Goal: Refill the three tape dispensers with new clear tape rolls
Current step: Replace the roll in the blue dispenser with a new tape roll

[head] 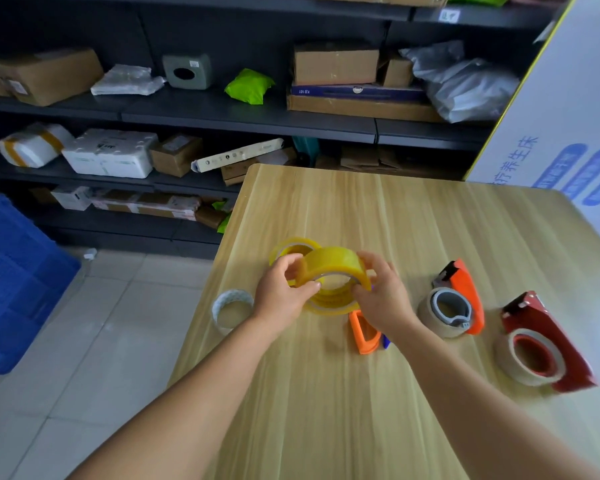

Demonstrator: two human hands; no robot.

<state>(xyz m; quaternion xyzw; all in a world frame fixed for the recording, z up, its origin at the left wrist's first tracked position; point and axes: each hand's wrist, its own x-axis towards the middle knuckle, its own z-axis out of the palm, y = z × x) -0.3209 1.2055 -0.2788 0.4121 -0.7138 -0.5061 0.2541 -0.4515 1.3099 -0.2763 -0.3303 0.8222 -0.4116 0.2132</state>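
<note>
Both hands hold one yellowish clear tape roll (pixel 333 263) tilted above the wooden table (pixel 343 393). My left hand (pixel 281 294) grips its left side and my right hand (pixel 383 296) grips its right side. Under it lies another clear roll (pixel 329 306), and a third (pixel 293 245) lies behind my left hand. An orange dispenser (pixel 362 332) lies partly hidden under my right wrist. To the right sit a second orange dispenser (pixel 465 289) and a red dispenser (pixel 548 341), each carrying a nearly bare core.
A whitish, nearly used-up roll (pixel 231 308) sits near the table's left edge. Dark shelves (pixel 222 112) with boxes and parcels stand behind the table. A blue crate (pixel 11 282) rests on the tiled floor at the left. A white printed board (pixel 568 116) leans at the right.
</note>
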